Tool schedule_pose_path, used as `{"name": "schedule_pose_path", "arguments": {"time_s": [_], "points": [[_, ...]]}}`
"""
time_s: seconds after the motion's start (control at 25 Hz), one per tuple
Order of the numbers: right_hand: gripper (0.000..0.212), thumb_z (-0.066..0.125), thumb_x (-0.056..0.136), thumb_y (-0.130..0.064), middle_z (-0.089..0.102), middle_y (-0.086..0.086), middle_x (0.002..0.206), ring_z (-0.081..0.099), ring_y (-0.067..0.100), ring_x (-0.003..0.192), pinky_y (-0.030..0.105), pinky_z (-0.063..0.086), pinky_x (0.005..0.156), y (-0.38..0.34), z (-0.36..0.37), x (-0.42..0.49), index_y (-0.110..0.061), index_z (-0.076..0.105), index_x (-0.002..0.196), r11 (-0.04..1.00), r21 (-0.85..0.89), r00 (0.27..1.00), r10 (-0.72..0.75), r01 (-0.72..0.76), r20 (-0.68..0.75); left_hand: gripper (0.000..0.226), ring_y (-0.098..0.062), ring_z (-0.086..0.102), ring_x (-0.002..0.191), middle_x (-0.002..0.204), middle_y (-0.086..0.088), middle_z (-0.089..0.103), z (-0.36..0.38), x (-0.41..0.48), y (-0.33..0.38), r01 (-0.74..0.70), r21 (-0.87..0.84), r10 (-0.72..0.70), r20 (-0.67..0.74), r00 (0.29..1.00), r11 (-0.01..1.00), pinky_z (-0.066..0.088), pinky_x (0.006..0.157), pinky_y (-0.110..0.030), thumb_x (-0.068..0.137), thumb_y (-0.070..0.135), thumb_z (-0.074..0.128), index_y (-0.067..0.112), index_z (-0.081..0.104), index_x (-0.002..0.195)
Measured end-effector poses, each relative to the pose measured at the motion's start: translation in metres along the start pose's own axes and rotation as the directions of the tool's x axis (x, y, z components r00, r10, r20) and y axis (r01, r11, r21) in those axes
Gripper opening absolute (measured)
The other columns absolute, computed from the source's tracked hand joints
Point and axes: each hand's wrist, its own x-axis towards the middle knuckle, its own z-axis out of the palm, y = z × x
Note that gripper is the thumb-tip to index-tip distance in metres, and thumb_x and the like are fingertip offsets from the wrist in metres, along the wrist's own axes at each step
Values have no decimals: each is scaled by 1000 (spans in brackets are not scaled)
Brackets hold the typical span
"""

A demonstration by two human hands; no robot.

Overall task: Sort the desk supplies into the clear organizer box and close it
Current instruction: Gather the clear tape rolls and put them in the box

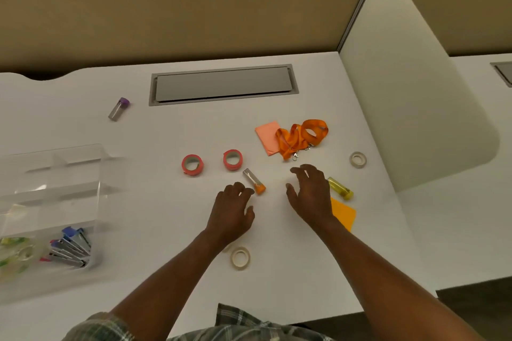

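Plaid shirt (241,321) down low; left hand (231,210) and right hand (310,194) both loose, empty. Orange-capped clear plastic tube (254,181) lies just off left's fingertips (247,191), cap nearest, pointing away-left.

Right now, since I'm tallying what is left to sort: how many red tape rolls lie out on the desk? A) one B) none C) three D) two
D: the left red tape roll and the right red tape roll lie side by side on the desk, outside the organizer box.
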Motion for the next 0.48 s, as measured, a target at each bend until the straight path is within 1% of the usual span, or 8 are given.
{"name": "schedule_pose_path", "arguments": {"time_s": [0.08, 0.12, 0.24, 0.32, 0.36, 0.4, 0.48], "points": [[49, 68, 85, -30, 52, 16, 140, 49, 37, 125, 49, 44, 96, 29, -14, 12, -14, 59, 131, 993, -20, 992, 112, -113, -50, 41, -22, 57, 98, 117, -3, 60, 7, 2, 5, -10, 8, 10, 14, 1000, 1000, 49, 80, -35, 83, 32, 61, 19, 61, 122], [54, 66, 86, -30, 46, 17, 146, 44, 38, 131, 50, 42, 99, 43, -22, 20, -14, 54, 136, 985, -27, 985, 168, -169, -48, 41, -21, 57, 98, 117, -3, 60, 10, 2, 8, -13, 14, 13, 20, 1000, 1000, 50, 80, -35, 84, 33, 61, 18, 61, 122], [64, 58, 94, -28, 22, 17, 161, 26, 40, 144, 53, 36, 107, 79, -42, 43, -15, 33, 151, 949, -44, 948, 315, -313, 45, 40, -22, 58, 95, 115, -3, 61, 16, 0, 10, -18, 16, 18, 18, 1000, 1000, 49, 77, -34, 83, 31, 64, 18, 62, 120], [63, 52, 97, -26, 15, 15, 163, 25, 40, 144, 51, 38, 106, 97, -47, 54, -18, 26, 154, 927, -101, 921, 371, -361, 115, 39, -22, 58, 96, 114, -3, 61, 17, -1, 11, -13, 18, 12, 17, 1000, 1000, 48, 77, -33, 82, 30, 64, 18, 63, 119], [60, 50, 98, -24, 17, 15, 162, 29, 40, 141, 50, 40, 104, 104, -48, 59, -18, 27, 154, 922, -153, 915, 378, -357, 140, 39, -22, 58, 96, 115, -2, 61, 17, -2, 12, -9, 22, 8, 16, 1000, 1000, 48, 78, -33, 82, 30, 64, 18, 63, 119], [56, 49, 98, -21, 22, 16, 159, 33, 40, 137, 48, 43, 100, 109, -48, 62, -16, 32, 151, 919, -202, 917, 370, -338, 151, 39, -21, 58, 96, 115, -2, 61, 16, -2, 12, -7, 26, 6, 11, 1000, 1000, 47, 78, -32, 82, 30, 65, 18, 63, 119], [46, 51, 96, -14, 38, 18, 146, 40, 39, 126, 43, 47, 90, 115, -46, 68, -12, 46, 141, 921, -250, 933, 338, -300, 125, 38, -21, 58, 95, 113, -2, 61, 13, -3, 13, -7, 30, 7, 5, 1000, 1000, 46, 76, -31, 82, 29, 65, 18, 63, 119]]}}
